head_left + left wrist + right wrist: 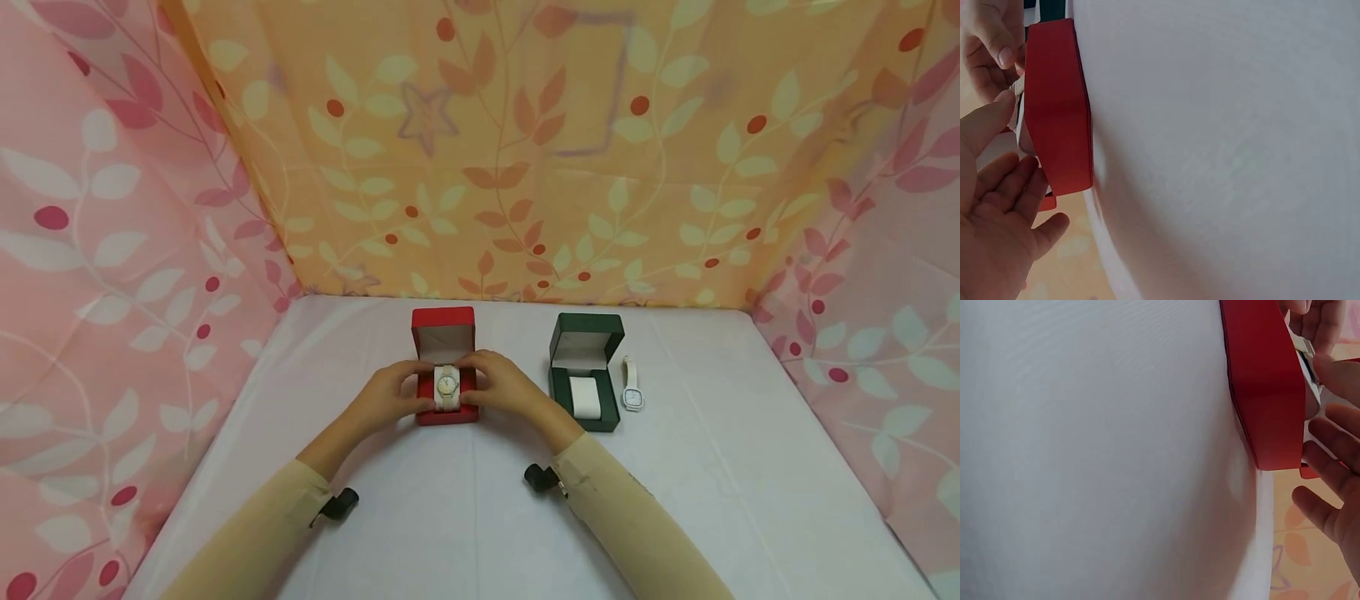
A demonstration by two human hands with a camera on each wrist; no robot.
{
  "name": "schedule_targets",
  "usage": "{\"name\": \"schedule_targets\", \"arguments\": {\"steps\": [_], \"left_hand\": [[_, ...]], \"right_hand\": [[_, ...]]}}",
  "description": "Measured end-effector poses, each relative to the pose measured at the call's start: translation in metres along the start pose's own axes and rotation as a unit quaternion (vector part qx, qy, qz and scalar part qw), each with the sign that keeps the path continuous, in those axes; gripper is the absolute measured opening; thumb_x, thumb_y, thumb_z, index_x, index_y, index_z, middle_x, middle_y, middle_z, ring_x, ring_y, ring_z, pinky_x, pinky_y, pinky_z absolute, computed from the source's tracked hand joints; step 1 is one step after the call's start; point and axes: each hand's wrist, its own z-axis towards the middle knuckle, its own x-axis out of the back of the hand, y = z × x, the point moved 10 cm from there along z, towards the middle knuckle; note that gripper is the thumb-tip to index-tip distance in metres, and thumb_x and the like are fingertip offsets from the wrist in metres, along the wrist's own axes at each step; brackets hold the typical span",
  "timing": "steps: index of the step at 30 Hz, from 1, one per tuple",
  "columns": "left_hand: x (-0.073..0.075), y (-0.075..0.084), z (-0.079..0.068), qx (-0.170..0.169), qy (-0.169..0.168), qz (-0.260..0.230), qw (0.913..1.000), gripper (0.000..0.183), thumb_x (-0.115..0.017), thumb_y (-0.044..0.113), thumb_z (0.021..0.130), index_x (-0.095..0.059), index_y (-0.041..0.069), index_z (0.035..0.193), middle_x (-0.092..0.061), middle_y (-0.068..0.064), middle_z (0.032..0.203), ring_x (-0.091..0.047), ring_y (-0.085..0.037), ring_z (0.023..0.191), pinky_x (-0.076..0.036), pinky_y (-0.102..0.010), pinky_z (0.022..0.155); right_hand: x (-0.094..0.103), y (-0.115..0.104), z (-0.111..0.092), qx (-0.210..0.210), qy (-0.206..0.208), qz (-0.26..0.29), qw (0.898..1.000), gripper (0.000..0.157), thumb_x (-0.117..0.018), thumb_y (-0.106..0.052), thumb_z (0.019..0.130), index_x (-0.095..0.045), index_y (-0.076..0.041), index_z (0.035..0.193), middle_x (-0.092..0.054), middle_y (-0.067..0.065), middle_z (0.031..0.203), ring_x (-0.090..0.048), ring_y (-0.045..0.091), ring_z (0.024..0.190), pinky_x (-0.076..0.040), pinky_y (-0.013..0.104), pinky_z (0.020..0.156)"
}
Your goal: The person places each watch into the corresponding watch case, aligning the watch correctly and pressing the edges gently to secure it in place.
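Observation:
A red watch box (444, 318) stands with its lid raised on the white-covered table. In it sits a wristwatch (447, 385) with a round dial and a pale strap, wrapped on a white cushion. From the left side, my left hand (386, 392) pinches the watch and its cushion between thumb and fingers. My right hand (508, 385) does likewise from the right, its thumb by the lower strap. Both wrist views show the red box's outer wall (1057, 106), with the thumbs at the strap; fingertips behind the wall are partly hidden.
Right of the red box, a green watch box (588, 323) stands with its lid up and a white cushion (585, 397) inside. Beside it lies a second watch (633, 396) with a squarish case and white strap. Patterned cloth walls (480, 167) surround the table.

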Motion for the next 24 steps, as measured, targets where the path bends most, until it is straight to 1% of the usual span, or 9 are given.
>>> {"name": "schedule_targets", "arguments": {"steps": [6,9,12,15,19,24], "left_hand": [[0.010,0.003,-0.004,-0.003,0.024,-0.006,0.9997,0.056,-0.086,0.027,0.085,-0.065,0.011,0.134,-0.065,-0.008,0.137,-0.054,-0.032,0.135,-0.041,-0.057,0.113],[0.017,0.004,-0.005,-0.007,0.033,0.008,0.9994,0.056,-0.084,0.029,0.086,-0.064,0.012,0.136,-0.064,-0.009,0.138,-0.054,-0.033,0.134,-0.043,-0.058,0.110],[0.025,0.005,-0.005,-0.011,0.044,0.026,0.9986,0.058,-0.084,0.031,0.086,-0.064,0.013,0.137,-0.064,-0.008,0.138,-0.054,-0.033,0.134,-0.043,-0.057,0.110],[0.033,0.008,-0.004,-0.019,0.053,0.039,0.9976,0.058,-0.085,0.029,0.085,-0.064,0.012,0.137,-0.064,-0.009,0.137,-0.055,-0.033,0.133,-0.043,-0.056,0.110],[0.040,0.010,-0.006,-0.029,0.056,0.058,0.9963,0.059,-0.085,0.027,0.085,-0.064,0.009,0.137,-0.064,-0.013,0.137,-0.056,-0.035,0.131,-0.044,-0.057,0.108],[0.047,0.005,-0.008,-0.020,0.056,0.078,0.9952,0.058,-0.084,0.026,0.086,-0.063,0.010,0.137,-0.063,-0.014,0.137,-0.054,-0.035,0.131,-0.044,-0.057,0.109]], "right_hand": [[0.009,-0.002,-0.006,0.008,0.013,0.012,1.000,0.049,-0.080,-0.022,0.090,-0.064,-0.007,0.134,-0.065,0.010,0.132,-0.057,0.026,0.126,-0.044,0.048,0.112],[0.017,-0.001,-0.009,0.006,0.022,0.012,1.000,0.048,-0.080,-0.022,0.090,-0.065,-0.009,0.134,-0.066,0.009,0.131,-0.060,0.025,0.123,-0.046,0.047,0.109],[0.025,0.002,-0.011,-0.001,0.031,0.003,1.000,0.048,-0.080,-0.023,0.090,-0.065,-0.012,0.134,-0.067,0.005,0.130,-0.061,0.022,0.122,-0.048,0.044,0.108],[0.034,0.005,-0.013,-0.007,0.040,-0.007,0.999,0.046,-0.079,-0.024,0.091,-0.066,-0.013,0.134,-0.067,0.001,0.130,-0.061,0.020,0.122,-0.048,0.043,0.108],[0.045,0.005,-0.015,-0.006,0.052,-0.009,0.999,0.047,-0.080,-0.024,0.091,-0.066,-0.011,0.134,-0.067,0.002,0.129,-0.061,0.022,0.122,-0.047,0.045,0.108],[0.054,0.009,-0.016,-0.003,0.067,-0.019,0.998,0.048,-0.080,-0.026,0.091,-0.066,-0.009,0.133,-0.068,0.002,0.129,-0.061,0.022,0.122,-0.047,0.043,0.108]]}}
